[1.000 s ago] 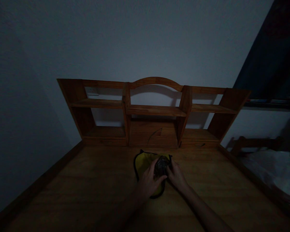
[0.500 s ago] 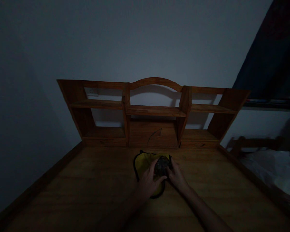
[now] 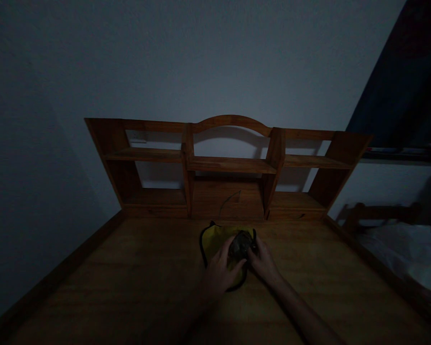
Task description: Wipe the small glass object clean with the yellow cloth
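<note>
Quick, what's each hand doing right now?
Left hand: curled on small dark roundish object over yellow black-edged cloth.
Right hand: gripping the same object.

No readable text, label, brand, number or sign shows in this dim view.

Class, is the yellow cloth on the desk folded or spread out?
Spread: the yellow cloth lies flat on the desk, black edging showing; the hidden part, cannot tell.

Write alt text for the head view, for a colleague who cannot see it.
The left hand and right hand hold a small dark rounded object over a yellow cloth with black edging on a wooden desk. Behind it a wooden shelf unit stands against a pale wall. The room is dim; what the object is cannot be told.
</note>
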Action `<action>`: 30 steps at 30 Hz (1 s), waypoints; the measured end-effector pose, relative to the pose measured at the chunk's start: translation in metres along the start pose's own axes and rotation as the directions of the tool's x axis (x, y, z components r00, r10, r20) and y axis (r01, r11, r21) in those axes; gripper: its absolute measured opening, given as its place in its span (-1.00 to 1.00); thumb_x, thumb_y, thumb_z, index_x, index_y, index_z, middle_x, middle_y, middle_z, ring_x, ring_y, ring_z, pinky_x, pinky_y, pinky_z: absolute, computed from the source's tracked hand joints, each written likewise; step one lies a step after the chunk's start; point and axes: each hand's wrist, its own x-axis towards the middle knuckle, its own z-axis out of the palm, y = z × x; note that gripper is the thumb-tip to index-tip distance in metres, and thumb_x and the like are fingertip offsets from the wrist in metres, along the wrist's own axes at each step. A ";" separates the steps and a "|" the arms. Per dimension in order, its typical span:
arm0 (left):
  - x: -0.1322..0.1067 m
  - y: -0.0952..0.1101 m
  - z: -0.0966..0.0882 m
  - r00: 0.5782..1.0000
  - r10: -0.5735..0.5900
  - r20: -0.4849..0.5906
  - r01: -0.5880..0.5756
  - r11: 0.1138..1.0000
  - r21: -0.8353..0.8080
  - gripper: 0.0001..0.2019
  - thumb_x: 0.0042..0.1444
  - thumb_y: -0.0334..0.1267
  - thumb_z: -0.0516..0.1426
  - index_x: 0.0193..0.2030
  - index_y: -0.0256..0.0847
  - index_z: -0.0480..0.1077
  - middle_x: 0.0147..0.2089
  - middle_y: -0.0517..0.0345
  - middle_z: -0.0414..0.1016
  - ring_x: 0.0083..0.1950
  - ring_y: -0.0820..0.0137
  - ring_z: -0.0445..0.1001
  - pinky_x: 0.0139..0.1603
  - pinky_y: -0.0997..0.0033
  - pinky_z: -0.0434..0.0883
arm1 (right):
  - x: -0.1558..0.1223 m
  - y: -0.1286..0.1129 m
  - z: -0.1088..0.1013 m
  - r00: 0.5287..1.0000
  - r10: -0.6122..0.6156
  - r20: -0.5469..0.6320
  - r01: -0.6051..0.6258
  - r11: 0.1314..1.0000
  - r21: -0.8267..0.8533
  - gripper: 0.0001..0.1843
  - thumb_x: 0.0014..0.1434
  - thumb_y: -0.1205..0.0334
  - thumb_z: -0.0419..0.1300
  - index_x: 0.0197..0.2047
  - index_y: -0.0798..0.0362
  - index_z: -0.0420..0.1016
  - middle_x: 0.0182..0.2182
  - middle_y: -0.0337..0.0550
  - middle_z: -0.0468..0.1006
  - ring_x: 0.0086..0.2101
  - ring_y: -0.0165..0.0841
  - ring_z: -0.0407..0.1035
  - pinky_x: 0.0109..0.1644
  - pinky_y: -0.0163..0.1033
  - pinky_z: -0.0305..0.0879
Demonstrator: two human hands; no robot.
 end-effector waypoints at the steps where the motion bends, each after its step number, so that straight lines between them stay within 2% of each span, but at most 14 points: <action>1: 0.000 0.000 0.000 1.000 0.009 -0.003 -0.009 1.000 0.004 -0.43 0.12 -0.18 0.13 0.24 -0.03 0.02 0.20 0.12 0.29 0.18 0.34 0.32 0.17 0.32 0.30 | 0.001 -0.001 0.001 1.000 0.000 -0.003 0.001 1.000 0.029 -0.58 0.13 0.33 0.07 0.09 0.07 0.28 -0.09 -0.03 0.51 -0.11 -0.22 0.42 -0.02 -0.13 0.37; 8: 0.002 0.000 0.000 0.999 0.034 -0.023 -0.033 0.999 0.043 -0.47 0.12 -0.21 0.10 0.23 -0.10 0.06 0.18 0.08 0.31 0.19 0.34 0.30 0.20 0.29 0.27 | 0.000 0.002 0.001 1.000 -0.014 -0.003 0.014 0.999 0.032 -0.54 0.13 0.31 0.07 0.13 0.03 0.27 -0.02 -0.04 0.47 -0.03 -0.20 0.36 0.07 -0.05 0.29; 11: 0.002 -0.001 0.002 0.999 0.028 -0.022 -0.027 0.999 0.035 -0.48 0.12 -0.18 0.11 0.21 -0.13 0.09 0.16 0.06 0.33 0.18 0.33 0.31 0.19 0.28 0.28 | 0.001 0.003 -0.002 1.000 -0.004 0.029 0.004 1.000 0.012 -0.55 0.13 0.33 0.04 0.12 0.04 0.30 -0.08 -0.05 0.51 -0.07 -0.21 0.38 0.05 -0.08 0.30; 14: 0.001 -0.004 0.005 0.999 0.005 -0.033 -0.004 0.999 0.038 -0.47 0.09 -0.13 0.14 0.18 -0.14 0.12 0.11 0.04 0.38 0.11 0.31 0.39 0.12 0.29 0.34 | 0.002 0.004 -0.004 0.998 0.013 0.059 -0.013 1.000 -0.006 -0.58 0.12 0.36 0.00 0.07 0.08 0.33 -0.17 -0.06 0.54 -0.17 -0.24 0.43 -0.03 -0.13 0.34; 18: 0.000 -0.009 0.008 0.999 -0.031 -0.026 0.032 0.998 0.058 -0.47 0.04 -0.08 0.16 0.15 -0.13 0.17 0.03 0.04 0.44 0.00 0.29 0.47 0.00 0.30 0.43 | 0.002 0.003 -0.004 0.999 0.022 0.034 -0.020 0.998 -0.052 -0.62 0.10 0.37 0.01 -0.01 0.10 0.39 -0.21 -0.06 0.56 -0.22 -0.24 0.44 -0.11 -0.17 0.37; 22: 0.002 -0.011 0.008 1.000 -0.022 -0.019 0.023 0.997 0.069 -0.48 -0.01 -0.09 0.19 0.10 -0.14 0.23 -0.08 0.03 0.49 -0.14 0.28 0.52 -0.16 0.34 0.49 | -0.001 -0.001 0.000 0.998 0.042 0.036 -0.041 0.999 -0.020 -0.56 0.08 0.41 0.00 0.06 0.09 0.33 -0.16 -0.05 0.55 -0.17 -0.25 0.44 -0.07 -0.18 0.35; 25: 0.003 -0.011 0.007 0.999 -0.015 -0.034 0.018 0.995 0.102 -0.53 -0.06 -0.11 0.21 0.02 -0.15 0.30 -0.15 0.03 0.52 -0.19 0.25 0.53 -0.19 0.32 0.50 | -0.002 -0.002 0.002 0.998 0.047 0.044 -0.047 0.999 0.005 -0.54 0.05 0.42 0.01 0.06 0.09 0.33 -0.11 -0.04 0.53 -0.12 -0.23 0.42 -0.02 -0.14 0.33; 30: 0.004 -0.008 0.003 0.999 -0.045 -0.019 0.047 0.991 0.128 -0.58 -0.08 -0.10 0.21 -0.05 -0.16 0.33 -0.22 0.03 0.54 -0.23 0.23 0.54 -0.23 0.32 0.49 | 0.001 -0.001 0.004 0.994 0.109 -0.008 -0.109 0.994 0.003 -0.55 -0.03 0.42 0.07 -0.01 0.08 0.39 -0.21 -0.07 0.57 -0.21 -0.22 0.45 -0.10 -0.14 0.37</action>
